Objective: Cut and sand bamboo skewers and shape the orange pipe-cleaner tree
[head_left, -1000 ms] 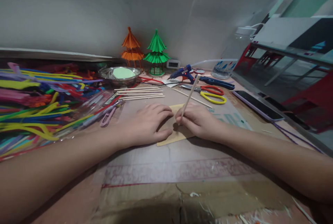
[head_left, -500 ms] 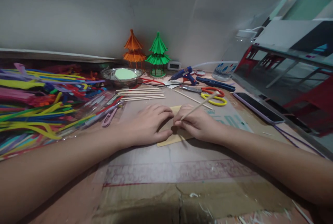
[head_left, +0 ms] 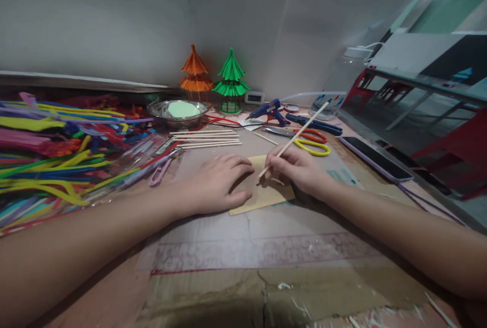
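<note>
A flat yellowish sheet point(head_left: 262, 197), perhaps sandpaper or card, lies on the translucent mat point(head_left: 213, 229) in front of me. My left hand point(head_left: 218, 183) lies flat on the sheet's left part, fingers and thumb spread. In my right hand point(head_left: 294, 168) a thin wooden stick point(head_left: 306, 127) is pinched between thumb and fingers, slanting up to the right. The stick's lower end is close to the sheet; whether it touches, I cannot tell. Just behind the hands several similar wooden sticks point(head_left: 207, 139) lie side by side.
Pipe cleaners point(head_left: 57, 165) heap up at left. Behind stand a metal bowl point(head_left: 177, 119), an orange pagoda model point(head_left: 194, 71) and a green one point(head_left: 231, 84). A glue gun point(head_left: 268, 112), scissors point(head_left: 312, 146), pliers point(head_left: 317, 124), a phone point(head_left: 375, 158) and a plastic jug point(head_left: 327, 107) are at right.
My right hand has shifted slightly right, uncovering more of the sheet, and the held stick now leans with its top higher and farther right. My left hand has stayed still.
</note>
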The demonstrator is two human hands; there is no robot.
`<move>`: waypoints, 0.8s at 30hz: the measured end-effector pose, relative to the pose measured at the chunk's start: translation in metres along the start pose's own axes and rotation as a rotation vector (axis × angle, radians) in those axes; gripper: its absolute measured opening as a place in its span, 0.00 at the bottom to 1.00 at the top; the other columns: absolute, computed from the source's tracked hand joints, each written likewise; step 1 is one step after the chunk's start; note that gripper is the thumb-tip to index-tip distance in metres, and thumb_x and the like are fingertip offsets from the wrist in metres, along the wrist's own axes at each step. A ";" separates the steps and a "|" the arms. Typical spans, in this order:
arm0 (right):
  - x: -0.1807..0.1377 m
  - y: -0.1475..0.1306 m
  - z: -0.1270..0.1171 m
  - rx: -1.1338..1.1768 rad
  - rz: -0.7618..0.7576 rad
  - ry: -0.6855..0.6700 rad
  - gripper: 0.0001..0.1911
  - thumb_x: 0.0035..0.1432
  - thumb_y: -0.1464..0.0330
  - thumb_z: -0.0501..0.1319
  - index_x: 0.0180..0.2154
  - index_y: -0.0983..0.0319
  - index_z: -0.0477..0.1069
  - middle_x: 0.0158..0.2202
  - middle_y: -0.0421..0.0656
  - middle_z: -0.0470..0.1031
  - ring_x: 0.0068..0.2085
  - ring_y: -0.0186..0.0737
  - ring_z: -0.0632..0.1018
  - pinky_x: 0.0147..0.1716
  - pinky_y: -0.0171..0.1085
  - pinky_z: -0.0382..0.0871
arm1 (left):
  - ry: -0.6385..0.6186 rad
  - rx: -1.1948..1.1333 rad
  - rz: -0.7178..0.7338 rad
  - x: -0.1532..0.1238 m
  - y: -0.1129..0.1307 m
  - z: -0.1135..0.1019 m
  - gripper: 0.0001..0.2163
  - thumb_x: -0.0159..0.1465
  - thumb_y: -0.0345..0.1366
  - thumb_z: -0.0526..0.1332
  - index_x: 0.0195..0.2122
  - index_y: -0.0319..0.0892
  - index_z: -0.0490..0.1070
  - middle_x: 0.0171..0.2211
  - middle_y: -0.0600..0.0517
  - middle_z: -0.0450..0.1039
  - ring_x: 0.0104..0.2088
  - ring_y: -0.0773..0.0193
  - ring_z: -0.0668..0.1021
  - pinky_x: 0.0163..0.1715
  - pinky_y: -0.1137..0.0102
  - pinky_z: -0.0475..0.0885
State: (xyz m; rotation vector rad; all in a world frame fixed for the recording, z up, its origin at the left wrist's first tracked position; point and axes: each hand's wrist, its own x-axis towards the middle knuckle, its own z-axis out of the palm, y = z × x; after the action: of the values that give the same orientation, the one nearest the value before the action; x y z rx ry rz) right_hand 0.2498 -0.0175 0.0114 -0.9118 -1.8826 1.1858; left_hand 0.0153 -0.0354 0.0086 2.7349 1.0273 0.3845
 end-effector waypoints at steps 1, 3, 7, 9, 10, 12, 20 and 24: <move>0.001 0.001 -0.002 0.160 0.036 0.010 0.15 0.61 0.54 0.64 0.35 0.58 0.67 0.26 0.39 0.77 0.29 0.40 0.78 0.32 0.39 0.72 | 0.003 -0.005 -0.001 0.000 0.000 0.000 0.23 0.66 0.45 0.59 0.59 0.39 0.70 0.59 0.41 0.70 0.60 0.46 0.69 0.61 0.51 0.64; 0.003 0.001 -0.004 0.368 0.071 0.017 0.18 0.55 0.53 0.68 0.35 0.58 0.66 0.25 0.38 0.77 0.30 0.39 0.78 0.35 0.39 0.73 | 0.012 -0.015 -0.002 0.000 -0.001 0.001 0.23 0.66 0.45 0.59 0.59 0.39 0.70 0.59 0.42 0.70 0.60 0.46 0.70 0.61 0.51 0.64; 0.004 -0.003 -0.006 0.512 0.137 -0.007 0.15 0.57 0.55 0.68 0.33 0.58 0.69 0.24 0.38 0.76 0.30 0.38 0.77 0.36 0.38 0.71 | 0.015 -0.015 0.007 0.000 -0.003 0.003 0.23 0.66 0.45 0.59 0.59 0.39 0.70 0.59 0.42 0.70 0.60 0.47 0.70 0.61 0.51 0.64; 0.003 -0.004 -0.004 0.558 0.157 -0.027 0.12 0.60 0.57 0.66 0.33 0.58 0.70 0.24 0.38 0.76 0.30 0.38 0.77 0.37 0.38 0.71 | 0.019 -0.013 0.006 -0.001 -0.003 0.003 0.23 0.66 0.45 0.58 0.59 0.39 0.70 0.58 0.42 0.70 0.60 0.47 0.70 0.61 0.51 0.64; 0.002 -0.005 -0.003 0.579 0.164 -0.037 0.11 0.60 0.59 0.65 0.33 0.58 0.71 0.24 0.38 0.76 0.30 0.38 0.77 0.37 0.38 0.71 | 0.021 -0.013 0.004 -0.001 -0.003 0.003 0.23 0.66 0.45 0.58 0.59 0.39 0.70 0.58 0.42 0.70 0.60 0.46 0.70 0.61 0.51 0.65; 0.001 -0.006 -0.002 0.617 0.174 -0.054 0.09 0.61 0.61 0.63 0.32 0.59 0.71 0.23 0.39 0.77 0.30 0.37 0.77 0.38 0.38 0.70 | 0.024 -0.012 0.001 -0.001 -0.003 0.003 0.23 0.66 0.45 0.58 0.59 0.38 0.70 0.59 0.42 0.70 0.60 0.47 0.70 0.61 0.51 0.65; 0.001 -0.010 -0.003 0.662 0.220 -0.065 0.04 0.55 0.67 0.59 0.30 0.60 0.71 0.24 0.41 0.78 0.31 0.39 0.78 0.36 0.38 0.69 | 0.020 0.003 0.001 -0.001 -0.004 0.003 0.23 0.67 0.45 0.58 0.60 0.39 0.69 0.59 0.42 0.70 0.61 0.47 0.70 0.61 0.51 0.64; 0.001 -0.011 -0.001 0.633 0.212 -0.052 0.04 0.53 0.66 0.59 0.29 0.60 0.69 0.23 0.42 0.77 0.31 0.41 0.77 0.36 0.39 0.70 | 0.011 -0.002 -0.009 -0.001 -0.003 0.003 0.24 0.67 0.46 0.57 0.60 0.39 0.69 0.59 0.42 0.70 0.61 0.47 0.69 0.61 0.51 0.64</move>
State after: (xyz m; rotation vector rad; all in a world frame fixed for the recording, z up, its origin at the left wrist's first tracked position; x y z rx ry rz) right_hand 0.2483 -0.0195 0.0222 -0.7299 -1.3243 1.8044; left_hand 0.0135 -0.0338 0.0047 2.7285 1.0405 0.4001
